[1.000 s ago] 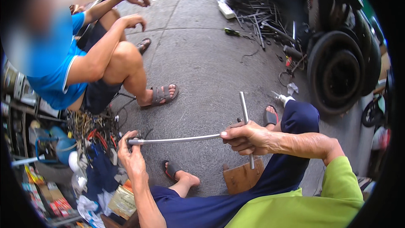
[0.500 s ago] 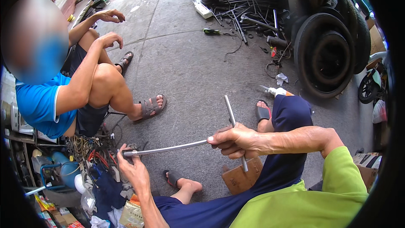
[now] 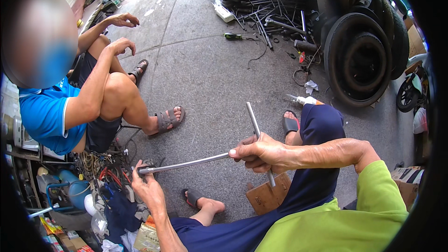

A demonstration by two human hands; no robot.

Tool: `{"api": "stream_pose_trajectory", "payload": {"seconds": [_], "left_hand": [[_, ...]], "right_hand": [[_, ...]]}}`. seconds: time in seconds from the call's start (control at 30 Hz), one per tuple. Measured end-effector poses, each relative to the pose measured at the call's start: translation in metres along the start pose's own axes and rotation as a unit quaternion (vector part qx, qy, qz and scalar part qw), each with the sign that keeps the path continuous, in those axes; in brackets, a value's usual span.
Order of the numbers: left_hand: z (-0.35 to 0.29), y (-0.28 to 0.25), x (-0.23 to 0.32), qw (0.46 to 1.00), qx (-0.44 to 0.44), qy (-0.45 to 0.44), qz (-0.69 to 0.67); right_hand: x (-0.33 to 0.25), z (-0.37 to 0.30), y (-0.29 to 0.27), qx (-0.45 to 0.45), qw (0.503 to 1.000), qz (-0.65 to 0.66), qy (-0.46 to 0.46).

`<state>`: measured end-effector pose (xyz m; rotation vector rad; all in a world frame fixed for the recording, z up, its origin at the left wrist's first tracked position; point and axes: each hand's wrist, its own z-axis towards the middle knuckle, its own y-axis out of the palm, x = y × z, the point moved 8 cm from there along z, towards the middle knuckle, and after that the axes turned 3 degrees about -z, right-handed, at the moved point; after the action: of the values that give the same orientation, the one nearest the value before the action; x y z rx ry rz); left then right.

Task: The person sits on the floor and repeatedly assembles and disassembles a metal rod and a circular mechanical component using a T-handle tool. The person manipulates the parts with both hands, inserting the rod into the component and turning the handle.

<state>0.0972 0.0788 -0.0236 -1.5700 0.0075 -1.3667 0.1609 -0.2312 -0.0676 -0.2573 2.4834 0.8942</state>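
Note:
A long silvery T-handle wrench stretches between my two hands, low over the floor. My right hand is closed round the place where the shaft meets the crossbar, which sticks out above and below the fist. At the other end, my left hand grips the darker, thicker tip between thumb and fingers. The wrench lies nearly level, its right end slightly farther from me. What is inside the tip cannot be made out.
Another person in blue sits at the left, hands resting near the knees. Metal rods and stacked wheels stand at far right. A white bottle is by my knee, a brown wooden block beneath me, cables at left.
Both hands keep their grip on the wrench. The right hand and crossbar have shifted very slightly up and left in view; the other person has hardly moved.

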Motion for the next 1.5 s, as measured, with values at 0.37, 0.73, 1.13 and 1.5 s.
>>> {"api": "stream_pose_trajectory", "payload": {"seconds": [0.37,0.73,1.13,1.5], "left_hand": [[-0.008,0.015,-0.012,0.993,-0.083,-0.083,-0.019],[-0.010,0.011,-0.017,0.987,-0.087,-0.122,-0.050],[0.015,-0.008,-0.035,0.999,-0.013,-0.024,0.027],[0.015,-0.019,-0.038,0.998,-0.007,-0.055,-0.005]], "right_hand": [[-0.058,-0.035,0.028,0.026,0.861,-0.371,-0.347],[-0.090,-0.060,0.035,0.139,0.579,-0.552,-0.584],[-0.058,-0.035,0.055,0.060,0.395,-0.738,-0.545],[-0.035,-0.031,0.060,-0.007,0.393,-0.755,-0.524]]}}
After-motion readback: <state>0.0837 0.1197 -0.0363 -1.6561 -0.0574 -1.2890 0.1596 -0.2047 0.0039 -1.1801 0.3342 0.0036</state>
